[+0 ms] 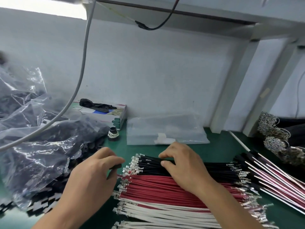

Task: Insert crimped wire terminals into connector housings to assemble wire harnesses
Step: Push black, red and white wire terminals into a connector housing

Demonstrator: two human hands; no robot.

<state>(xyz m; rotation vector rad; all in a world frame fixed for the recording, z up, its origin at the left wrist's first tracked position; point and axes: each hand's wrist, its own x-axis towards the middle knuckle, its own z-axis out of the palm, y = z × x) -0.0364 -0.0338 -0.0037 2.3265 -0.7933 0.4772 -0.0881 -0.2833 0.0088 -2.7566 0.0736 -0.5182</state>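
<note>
Short crimped wires lie in rows on the green mat: black wires [214, 167] at the back, red wires [156, 187] in the middle, white wires [165, 215] at the front, with metal terminals at both ends. My right hand [183, 164] reaches over the black wires and pinches one between thumb and fingers. My left hand [94, 172] sits left of the wire ends and holds a small black connector housing [115, 167] in its curled fingers. More black housings [49, 205] are strewn at the lower left.
A large clear plastic bag [33, 146] of dark parts fills the left side. A grey cable [79, 80] hangs across it. A flat clear bag [165, 129], a small box [115, 116] and a black spool [113, 134] stand at the back. Finished harnesses [272, 179] lie right.
</note>
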